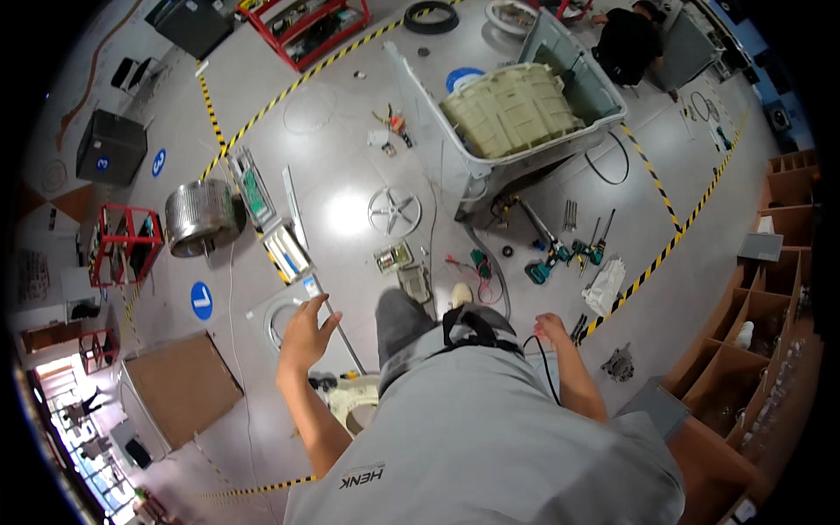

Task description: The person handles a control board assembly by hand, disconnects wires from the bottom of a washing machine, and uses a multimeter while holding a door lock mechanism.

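My left hand (308, 334) is raised at my left side with its fingers apart and nothing in it, over a light metal panel (348, 352) with a round opening. My right hand (553, 332) hangs by my right hip, fingers loosely bent and apart, beside a black cable (547, 363). Near my feet are circuit parts (394, 259), a silver spoked pulley (394, 213) and cordless power drills (547, 262). Ahead stands an appliance casing (604, 120) tipped over with a cream plastic tub (507, 109) inside it.
A steel drum (197, 219) lies at left, near red carts (122, 245) and a cardboard-topped box (184, 385). Wooden compartments (752, 341) line the right. Another person (630, 48) crouches at the upper right. A white cloth (604, 284) and loose cables lie on the taped floor.
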